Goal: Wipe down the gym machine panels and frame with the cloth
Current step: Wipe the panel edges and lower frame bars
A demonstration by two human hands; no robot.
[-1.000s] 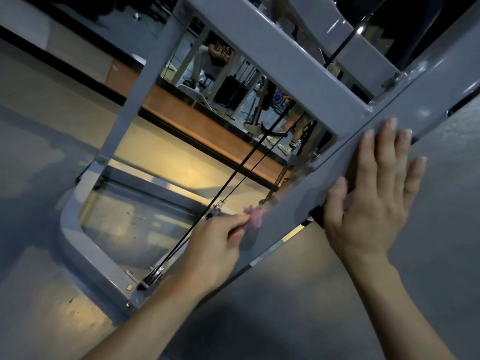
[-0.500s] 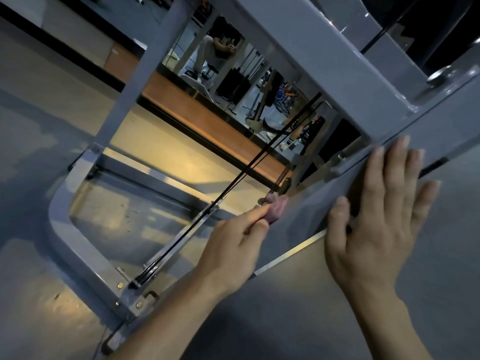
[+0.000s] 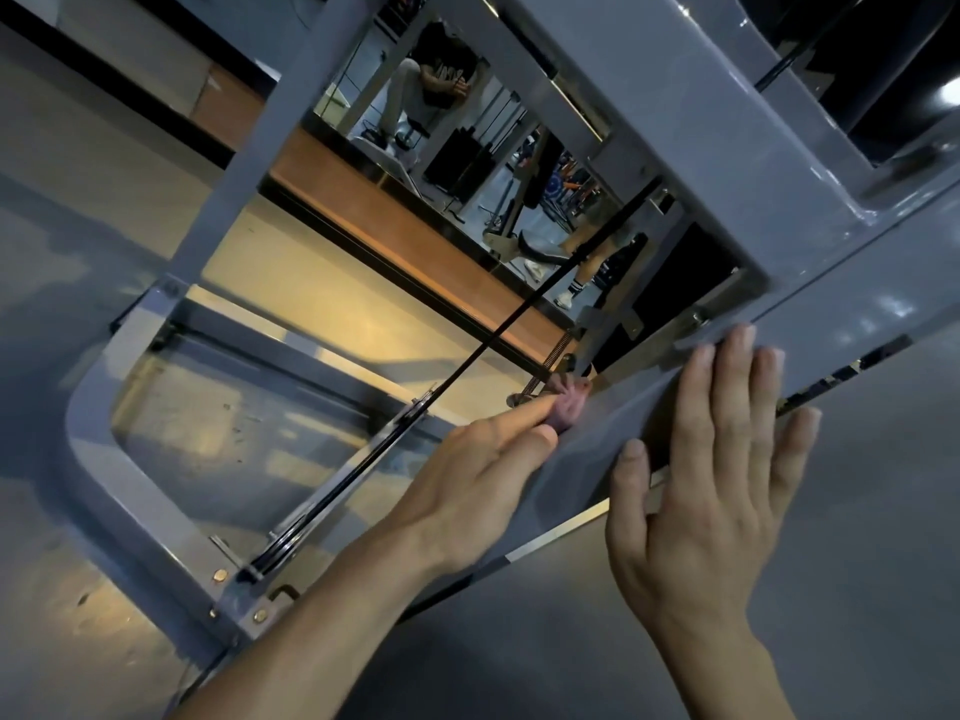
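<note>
The pink cloth (image 3: pixel 567 407) has slid further up the grey panel (image 3: pixel 597 449) in the last second, from lower on its edge toward the spring (image 3: pixel 550 363) and bracket at the frame joint — so the wipe is progressing up that edge, with the frame (image 3: pixel 649 148) above probably still to do. Bunched small, the cloth shows no clear long axis; the panel edge it follows runs from lower left to upper right. The left hand (image 3: pixel 483 475) pinches the cloth between thumb and fingers. Beside the cloth, to its right, the right hand (image 3: pixel 711 491) lies flat with fingers spread on the panel, holding nothing.
</note>
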